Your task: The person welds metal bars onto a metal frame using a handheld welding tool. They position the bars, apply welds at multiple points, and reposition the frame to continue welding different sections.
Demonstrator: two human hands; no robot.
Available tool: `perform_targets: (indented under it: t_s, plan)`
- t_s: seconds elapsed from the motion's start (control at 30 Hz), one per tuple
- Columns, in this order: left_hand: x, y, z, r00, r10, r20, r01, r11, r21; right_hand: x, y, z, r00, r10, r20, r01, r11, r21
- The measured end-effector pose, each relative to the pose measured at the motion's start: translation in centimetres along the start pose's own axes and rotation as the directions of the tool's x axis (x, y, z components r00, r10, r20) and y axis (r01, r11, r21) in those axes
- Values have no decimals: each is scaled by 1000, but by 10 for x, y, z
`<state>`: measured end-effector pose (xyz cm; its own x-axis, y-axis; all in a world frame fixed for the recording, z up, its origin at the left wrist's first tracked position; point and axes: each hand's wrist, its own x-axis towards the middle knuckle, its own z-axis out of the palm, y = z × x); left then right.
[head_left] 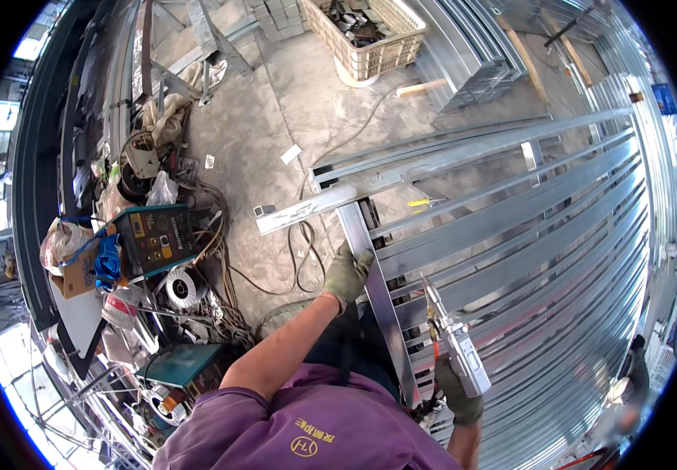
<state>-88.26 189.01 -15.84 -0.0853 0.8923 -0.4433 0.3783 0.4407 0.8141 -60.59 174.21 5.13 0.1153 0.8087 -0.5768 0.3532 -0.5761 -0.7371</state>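
My left hand (348, 274), in a grey-green glove, grips the edge of a flat silver metal bar (376, 286) that runs down toward my body. In my gloved right hand (459, 392) is a silver handheld welding gun (464, 354) with a thin pointed nozzle; its tip hangs over the rails. An orange-red line runs along the gun. Across the upper end of the bar lies a square metal tube (307, 210), its open end facing left. Long parallel silver rails (511, 204) stretch to the right from the bar.
Welding machines (158, 239), cable coils and a wire spool (186, 287) crowd the left side. Cables (307, 258) loop over the concrete floor. A cream plastic crate (370, 51) of metal pieces stands ahead beside stacked profiles (483, 82). Yellow-handled tool (421, 204) lies beneath the rails.
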Motion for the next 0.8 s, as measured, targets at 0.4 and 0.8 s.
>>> perform_targets:
  t_s: [0.4, 0.8]
  plan:
    - [-4, 2, -17, 996, -52, 78, 49, 998, 42, 41, -34, -10, 983, 170, 67, -168, 985, -29]
    - [148, 201, -60, 816, -18, 578, -389, 723, 572, 109, -108, -30, 927, 278, 253, -245, 957, -154]
